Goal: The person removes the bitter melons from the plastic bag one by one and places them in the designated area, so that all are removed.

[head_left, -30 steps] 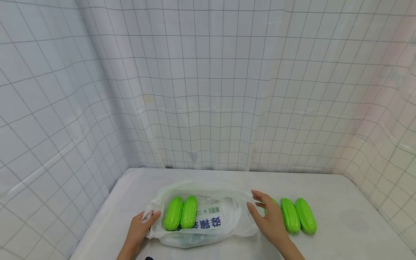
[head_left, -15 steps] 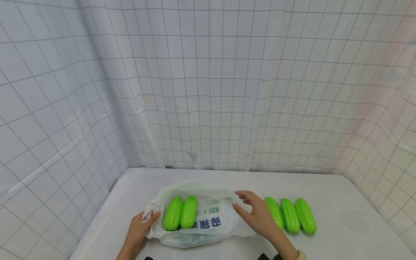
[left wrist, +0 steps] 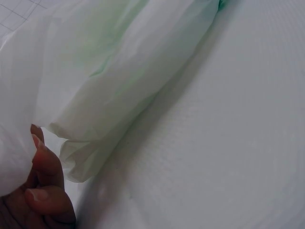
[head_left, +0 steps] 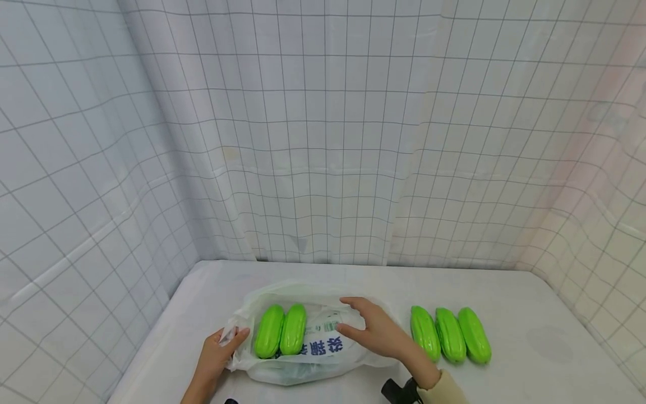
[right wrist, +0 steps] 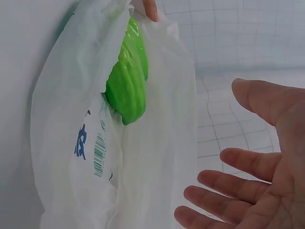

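Observation:
A white plastic bag [head_left: 353, 348] with blue print and a barcode lies with its mouth spread wide. Inside its left part, two glossy green cucumber-like vegetables [head_left: 270, 332] rest side by side. At the bag's left edge my left hand [head_left: 218, 353] pinches the plastic between thumb and fingers; the left wrist view shows the fingers [left wrist: 50, 164] against the thin film. Over the bag's right part hovers my right hand [head_left: 375, 331], holding nothing, thumb and fingers spread apart. In the right wrist view that hand [right wrist: 257, 186] is apart from the bag [right wrist: 157, 157].
Three more of the green vegetables [head_left: 451, 335] lie in a row on the white table [head_left: 545, 320], right of the bag. White grid-patterned curtains [head_left: 323, 140] stand behind the table and at both sides. A black device [head_left: 401, 391] is at the right wrist.
My right hand has moved left, from beside the row of green vegetables to over the bag. The left hand keeps its grip on the bag's edge.

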Motion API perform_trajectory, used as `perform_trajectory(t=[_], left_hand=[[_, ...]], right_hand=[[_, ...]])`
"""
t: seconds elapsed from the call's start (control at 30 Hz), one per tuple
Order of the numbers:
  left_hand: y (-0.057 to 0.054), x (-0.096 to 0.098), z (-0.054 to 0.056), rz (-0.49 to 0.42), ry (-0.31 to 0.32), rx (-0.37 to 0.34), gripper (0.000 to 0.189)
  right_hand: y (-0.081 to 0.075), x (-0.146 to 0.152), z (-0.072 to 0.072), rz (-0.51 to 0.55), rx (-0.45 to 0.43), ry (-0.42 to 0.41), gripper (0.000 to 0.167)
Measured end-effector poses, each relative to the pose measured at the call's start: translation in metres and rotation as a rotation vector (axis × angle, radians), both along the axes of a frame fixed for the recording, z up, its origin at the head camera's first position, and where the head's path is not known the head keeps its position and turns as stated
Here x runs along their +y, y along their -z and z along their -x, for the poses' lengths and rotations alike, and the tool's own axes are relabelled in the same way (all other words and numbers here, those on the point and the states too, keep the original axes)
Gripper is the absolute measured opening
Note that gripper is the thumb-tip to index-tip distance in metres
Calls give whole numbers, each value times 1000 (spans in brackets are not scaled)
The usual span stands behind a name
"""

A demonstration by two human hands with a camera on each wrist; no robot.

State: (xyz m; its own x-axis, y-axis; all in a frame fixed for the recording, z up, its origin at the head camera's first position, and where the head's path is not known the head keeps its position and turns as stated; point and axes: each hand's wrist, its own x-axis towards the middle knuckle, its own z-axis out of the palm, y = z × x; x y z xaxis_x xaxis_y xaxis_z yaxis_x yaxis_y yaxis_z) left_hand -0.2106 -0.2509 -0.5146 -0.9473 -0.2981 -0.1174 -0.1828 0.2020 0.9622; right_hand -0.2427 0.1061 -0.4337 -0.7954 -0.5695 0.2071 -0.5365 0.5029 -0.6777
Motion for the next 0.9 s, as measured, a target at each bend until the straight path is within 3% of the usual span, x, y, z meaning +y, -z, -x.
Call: perform_trajectory(t=[0.3,0.53,0.9], left_hand=[[-1,1,0,7,-2,-7,40],[-2,0,-1,10,6,-7,39],[0,-1,0,4,0,-14,39]], right_hand=[[1,-24,6,-61,-64,-62,67],[11,-45,11,-88,-76,-126,64],[24,-73,17,-82,-124,-125,69]])
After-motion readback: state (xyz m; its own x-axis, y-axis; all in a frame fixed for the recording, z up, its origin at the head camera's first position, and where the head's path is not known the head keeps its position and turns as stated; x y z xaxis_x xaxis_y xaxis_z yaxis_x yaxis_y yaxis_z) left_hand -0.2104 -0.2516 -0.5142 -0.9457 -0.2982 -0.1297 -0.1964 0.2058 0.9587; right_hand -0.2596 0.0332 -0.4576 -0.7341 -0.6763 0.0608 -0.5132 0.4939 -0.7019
